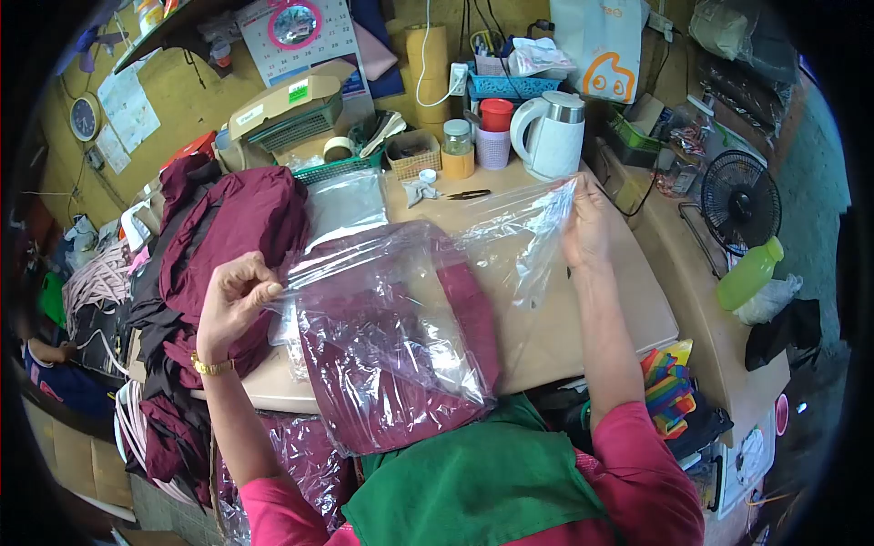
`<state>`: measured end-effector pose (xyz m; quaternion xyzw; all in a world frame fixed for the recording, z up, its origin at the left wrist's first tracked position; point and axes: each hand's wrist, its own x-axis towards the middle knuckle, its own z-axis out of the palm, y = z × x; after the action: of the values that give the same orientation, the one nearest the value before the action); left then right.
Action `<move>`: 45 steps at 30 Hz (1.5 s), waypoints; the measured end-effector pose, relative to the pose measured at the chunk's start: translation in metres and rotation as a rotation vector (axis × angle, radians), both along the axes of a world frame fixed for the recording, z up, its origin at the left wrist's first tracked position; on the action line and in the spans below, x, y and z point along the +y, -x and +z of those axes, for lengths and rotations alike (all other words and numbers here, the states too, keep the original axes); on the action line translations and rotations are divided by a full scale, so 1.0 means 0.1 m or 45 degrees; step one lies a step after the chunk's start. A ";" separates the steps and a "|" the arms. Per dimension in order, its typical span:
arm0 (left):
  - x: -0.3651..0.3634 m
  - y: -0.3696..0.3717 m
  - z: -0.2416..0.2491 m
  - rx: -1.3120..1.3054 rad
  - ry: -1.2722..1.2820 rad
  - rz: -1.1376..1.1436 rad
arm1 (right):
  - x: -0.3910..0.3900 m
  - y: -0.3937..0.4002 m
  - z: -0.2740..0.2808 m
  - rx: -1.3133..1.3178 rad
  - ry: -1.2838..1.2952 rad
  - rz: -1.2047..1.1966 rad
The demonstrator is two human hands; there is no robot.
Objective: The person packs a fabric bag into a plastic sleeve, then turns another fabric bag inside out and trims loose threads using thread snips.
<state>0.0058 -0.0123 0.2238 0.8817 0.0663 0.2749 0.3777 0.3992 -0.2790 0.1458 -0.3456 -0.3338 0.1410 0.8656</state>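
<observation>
A clear plastic bag (401,337) lies over a folded maroon garment (469,300) at the table's front edge, partly covering it. My left hand (238,296) pinches the bag's upper left edge between thumb and fingers. Off to the right, my right hand (585,223) grips the bag's other end, raised and bunched, so the film is stretched between both hands. Left of the bag is a heap of maroon garments (241,227). Behind it lies a stack of clear plastic bags (350,205). Thread snips (466,195) rest on the table beyond the film.
A white electric kettle (555,136), a jar (457,150) and baskets (412,153) line the back of the table. On the right side ledge stand a black fan (740,202) and a green bottle (751,273). Another person's hand (59,352) shows at far left.
</observation>
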 end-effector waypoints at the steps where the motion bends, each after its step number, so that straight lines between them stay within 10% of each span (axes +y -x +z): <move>1: -0.05 -0.05 -0.01 0.022 -0.031 -0.004 | 0.02 0.01 -0.04 0.214 -0.096 0.206; 3: -0.04 -0.11 -0.04 0.061 -0.138 -0.031 | 0.04 0.33 0.15 0.416 0.106 0.024; 7: 0.03 -0.08 -0.07 -0.059 0.150 -0.004 | -0.02 0.30 0.13 0.094 0.099 0.618; 10: 0.05 -0.02 -0.06 -0.078 0.246 -0.003 | -0.15 0.34 0.22 -0.759 0.548 0.276; 19: 0.01 -0.06 -0.10 0.077 0.025 0.033 | -0.12 0.04 -0.07 -0.432 0.492 -0.130; 30: 0.04 -0.15 -0.15 -0.249 -0.042 0.117 | -0.10 0.22 0.09 0.648 -0.294 0.177; 36: 0.14 -0.22 -0.19 -0.487 0.077 0.237 | -0.14 -0.06 -0.08 -0.137 -0.496 0.862; 45: -0.09 -0.39 -0.13 -0.515 -0.133 0.216 | -0.36 0.07 0.05 -0.130 -0.525 0.584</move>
<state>0.0452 -0.0217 0.2107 0.8182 0.0490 0.4800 0.3127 0.3920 -0.3149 0.1504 -0.0850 -0.4676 0.2443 0.8453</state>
